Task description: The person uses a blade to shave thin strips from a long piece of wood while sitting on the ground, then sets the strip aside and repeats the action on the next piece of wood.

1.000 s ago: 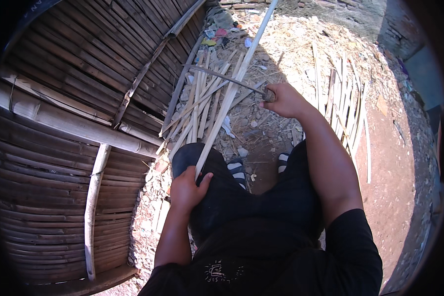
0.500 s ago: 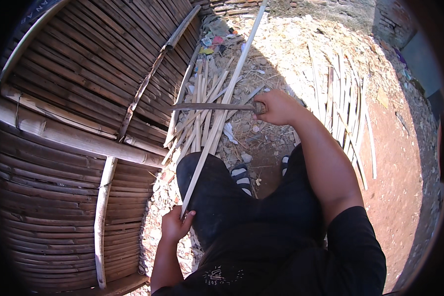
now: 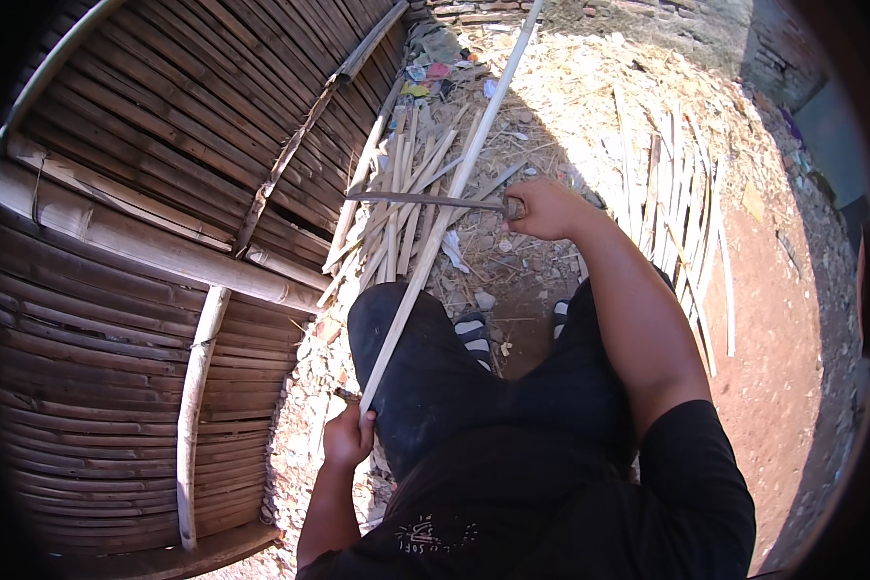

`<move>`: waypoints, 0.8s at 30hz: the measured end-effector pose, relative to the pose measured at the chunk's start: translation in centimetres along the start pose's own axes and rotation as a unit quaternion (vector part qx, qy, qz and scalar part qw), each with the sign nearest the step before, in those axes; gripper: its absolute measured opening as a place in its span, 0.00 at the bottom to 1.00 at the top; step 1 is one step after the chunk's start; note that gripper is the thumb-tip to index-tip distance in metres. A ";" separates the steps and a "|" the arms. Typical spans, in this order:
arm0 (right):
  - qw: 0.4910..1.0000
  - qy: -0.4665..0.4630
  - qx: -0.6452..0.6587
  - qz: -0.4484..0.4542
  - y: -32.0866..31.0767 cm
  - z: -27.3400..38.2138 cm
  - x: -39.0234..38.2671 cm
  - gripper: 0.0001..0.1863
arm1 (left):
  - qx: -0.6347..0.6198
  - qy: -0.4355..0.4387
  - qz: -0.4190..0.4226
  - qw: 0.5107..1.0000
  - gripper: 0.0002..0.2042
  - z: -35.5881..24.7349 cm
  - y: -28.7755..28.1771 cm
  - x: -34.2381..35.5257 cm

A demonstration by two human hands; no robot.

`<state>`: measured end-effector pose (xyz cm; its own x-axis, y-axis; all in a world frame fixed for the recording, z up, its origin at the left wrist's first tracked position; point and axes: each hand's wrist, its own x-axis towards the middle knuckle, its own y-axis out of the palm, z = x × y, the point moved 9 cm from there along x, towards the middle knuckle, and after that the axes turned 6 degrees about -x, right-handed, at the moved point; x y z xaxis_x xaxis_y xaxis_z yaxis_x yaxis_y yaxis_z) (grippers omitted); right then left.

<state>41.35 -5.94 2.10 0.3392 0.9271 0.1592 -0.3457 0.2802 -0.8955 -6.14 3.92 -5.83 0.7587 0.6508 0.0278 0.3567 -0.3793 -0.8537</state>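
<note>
My left hand (image 3: pixel 346 437) is closed round the near end of a long pale bamboo strip (image 3: pixel 401 324), low beside my left thigh. The strip slants away over my left knee toward the far wall. My right hand (image 3: pixel 543 210) grips the short handle of a machete (image 3: pixel 425 200). Its dark, narrow blade points left and lies across the strip beyond my knees; whether it cuts into the strip I cannot tell. Under and past the blade, a pile of split bamboo pieces (image 3: pixel 396 174) rests on the ground.
A slatted bamboo wall (image 3: pixel 164 126) with a thick horizontal pole (image 3: pixel 145 237) runs along the left. More bamboo strips (image 3: pixel 681 193) lie at the right. Coloured litter (image 3: pixel 425 79) and rubble are strewn near the far brick wall (image 3: pixel 493 10). My sandalled foot (image 3: pixel 474 340) is between my knees.
The bamboo strip looks turned, with a broader face showing. My left hand has shifted its hold slightly. The machete blade has moved a little right and now tilts slightly down toward the handle.
</note>
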 end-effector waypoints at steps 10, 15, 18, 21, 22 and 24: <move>0.992 -0.063 -0.026 0.104 1.6 7.7 -1.0 0.20 | 0.012 0.001 -0.003 1.000 0.15 0.4 0.0 0.1; 0.984 -0.121 -0.032 0.130 4.5 8.8 -1.0 0.19 | 0.015 0.006 -0.013 1.000 0.14 -0.1 -0.2 0.0; 0.990 -0.068 -0.017 0.123 3.6 5.7 0.1 0.22 | 0.014 0.006 -0.016 1.000 0.14 0.4 0.0 -0.1; 0.997 0.028 0.003 0.070 1.5 1.5 0.5 0.26 | -0.007 -0.004 -0.021 1.000 0.14 0.7 0.0 0.1; 0.997 0.061 0.013 0.046 0.9 0.5 0.4 0.27 | -0.010 -0.015 -0.019 1.000 0.13 0.6 -0.3 0.1; 0.996 0.080 0.035 0.035 -0.1 0.4 0.3 0.29 | -0.021 -0.016 -0.031 0.999 0.14 -0.1 -1.2 0.1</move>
<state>41.13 -5.59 2.38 0.4451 0.8951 0.0249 -0.4308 0.2384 -0.8704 -6.42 4.42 -4.77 0.7168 0.6944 0.0633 0.4253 -0.3635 -0.8288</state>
